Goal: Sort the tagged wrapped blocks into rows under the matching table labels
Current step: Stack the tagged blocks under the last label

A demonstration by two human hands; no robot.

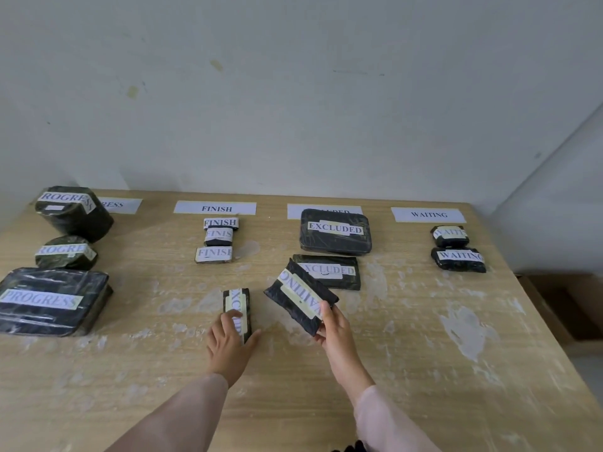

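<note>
A: What is the right hand (334, 327) doing?

B: Its grip is clamping a tilted black block tagged WAITING (300, 300), raised off the wooden surface (424, 337) and overlapping the near EXCLUDED block (329, 271).

A: And the left hand (228, 342)?

B: Its fingers are pressing on a small EXCLUDED block (237, 309) lying flat on the surface; the grip is closing around its near end.

A: Where are the others sitting?

B: In rows under the PROGRESS, FINISH label (215, 208), the half-hidden excluded label, and the WAITING label (428, 214).
</note>
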